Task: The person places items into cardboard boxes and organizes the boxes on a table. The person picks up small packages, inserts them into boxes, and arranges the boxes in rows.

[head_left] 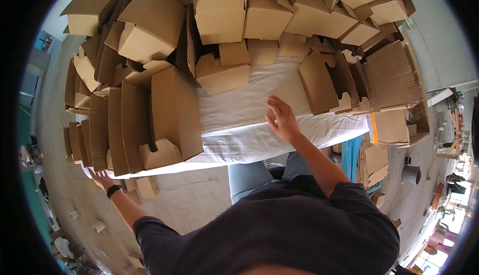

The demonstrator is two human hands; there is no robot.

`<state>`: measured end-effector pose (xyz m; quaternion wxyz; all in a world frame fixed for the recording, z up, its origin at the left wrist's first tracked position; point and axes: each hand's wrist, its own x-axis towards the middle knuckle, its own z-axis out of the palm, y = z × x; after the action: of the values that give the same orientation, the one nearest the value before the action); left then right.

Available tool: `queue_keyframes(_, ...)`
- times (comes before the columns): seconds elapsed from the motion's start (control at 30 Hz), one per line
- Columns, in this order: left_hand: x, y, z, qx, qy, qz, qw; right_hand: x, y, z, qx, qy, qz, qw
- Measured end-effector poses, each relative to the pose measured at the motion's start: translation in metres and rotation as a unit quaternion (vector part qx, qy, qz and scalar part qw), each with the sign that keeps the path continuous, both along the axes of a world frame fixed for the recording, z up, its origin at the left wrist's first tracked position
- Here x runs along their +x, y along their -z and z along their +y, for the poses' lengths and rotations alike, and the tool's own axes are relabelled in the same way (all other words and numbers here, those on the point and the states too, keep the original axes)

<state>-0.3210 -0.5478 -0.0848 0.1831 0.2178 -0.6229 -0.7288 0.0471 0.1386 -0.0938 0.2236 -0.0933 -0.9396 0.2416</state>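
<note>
My left hand reaches out to the far left, at the table's front edge, fingers apart and nothing visible in it. Just above it stands a row of nested brown cardboard boxes, with a larger open box at the row's right end. Whether the fingertips touch the row I cannot tell. Over the white cloth covering the table, my right hand is held with fingers stretched and holds nothing. Right of that hand, another open box leans in a row of similar boxes.
Several more open boxes are piled along the table's far side. A flattened cardboard stack and a blue plastic sheet are beside my right side. A grey cylinder stands on the floor, and cardboard pieces lie below the left edge.
</note>
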Motion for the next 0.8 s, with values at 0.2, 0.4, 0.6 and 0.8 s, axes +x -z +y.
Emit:
queue_keyframes(0.2,0.184,-0.035,0.15,-0.286,-0.282,0.135,0.906,-0.052,-0.027,0.004,-0.156,0.042,-0.019,0.987)
queue_keyframes(0.4,0.339,-0.028,0.372,-0.313,0.293,0.235,0.872,-0.121,-0.019,0.004,-0.28,0.02,0.062,0.958)
queue_keyframes(0.6,0.235,-0.027,0.515,-0.156,0.357,0.139,0.91,-0.135,0.003,0.001,-0.279,0.022,0.084,0.956)
queue_keyframes(0.8,0.166,0.006,0.547,-0.162,0.355,0.107,0.915,-0.151,0.009,-0.002,-0.245,0.035,0.09,0.965)
